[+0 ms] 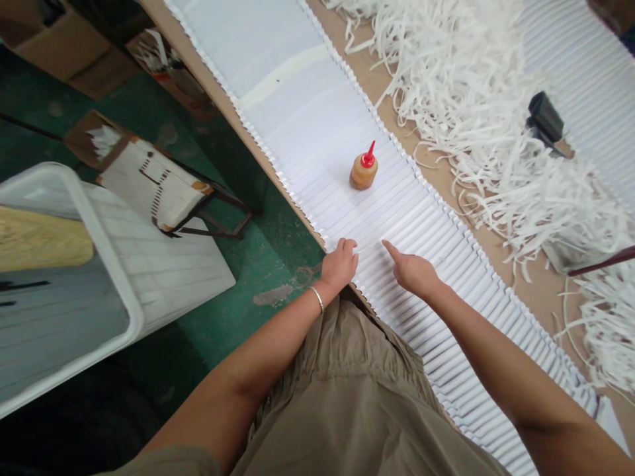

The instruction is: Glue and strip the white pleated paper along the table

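A long white pleated sheet (426,297) with notched edges lies along the table. At its near edge my left hand (340,264) has its fingers curled and closed over the folds; the thumb is hidden. My right hand (414,272) is over the middle of the sheet, index finger stretched along a fold and the other fingers bent in, with nothing visible in it. Beyond both hands, a squeeze bottle (364,173) with a red pointed nozzle and amber contents stands upright on the sheet.
Piles of shredded white strips (446,86) cover the table's far side, with a black clip-like object (546,120) among them. A brown table surface (533,294) shows between. On the green floor at left stand a white bin (133,297) and a padded stool (156,182).
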A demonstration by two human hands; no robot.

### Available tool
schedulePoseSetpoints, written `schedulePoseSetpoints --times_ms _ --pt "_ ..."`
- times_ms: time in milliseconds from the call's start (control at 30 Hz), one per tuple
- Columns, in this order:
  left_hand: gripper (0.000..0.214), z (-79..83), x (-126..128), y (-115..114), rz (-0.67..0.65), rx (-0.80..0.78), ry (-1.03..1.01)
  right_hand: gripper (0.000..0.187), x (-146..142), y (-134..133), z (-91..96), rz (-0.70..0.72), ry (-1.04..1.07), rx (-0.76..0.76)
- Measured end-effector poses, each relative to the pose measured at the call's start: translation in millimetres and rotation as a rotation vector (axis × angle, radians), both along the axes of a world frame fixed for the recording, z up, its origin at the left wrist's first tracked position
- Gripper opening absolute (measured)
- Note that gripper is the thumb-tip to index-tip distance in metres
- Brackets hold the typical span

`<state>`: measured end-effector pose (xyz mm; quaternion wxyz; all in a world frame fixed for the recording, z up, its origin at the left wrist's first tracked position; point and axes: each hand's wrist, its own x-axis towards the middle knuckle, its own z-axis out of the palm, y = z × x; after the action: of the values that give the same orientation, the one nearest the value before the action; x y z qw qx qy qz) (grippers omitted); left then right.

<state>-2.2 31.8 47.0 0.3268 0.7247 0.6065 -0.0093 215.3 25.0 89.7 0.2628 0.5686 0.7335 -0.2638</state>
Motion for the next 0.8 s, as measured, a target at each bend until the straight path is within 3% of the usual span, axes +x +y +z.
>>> schedulePoseSetpoints --times_ms 333,600,800 --pt "0.021 2.9 17 8 -0.025 -0.046 0.018 0.075 -6 9 -8.8 0.051 -0.035 0.0" --pt "0.011 -11.6 11 2 0.33 -0.247 -0.112 0.078 -9 11 -11.1 0.09 -0.025 -0.005" --pt "0.014 -22.0 7 -4 0.406 -0.23 -0.093 0.076 -16 8 -13.4 0.151 -0.015 0.004"
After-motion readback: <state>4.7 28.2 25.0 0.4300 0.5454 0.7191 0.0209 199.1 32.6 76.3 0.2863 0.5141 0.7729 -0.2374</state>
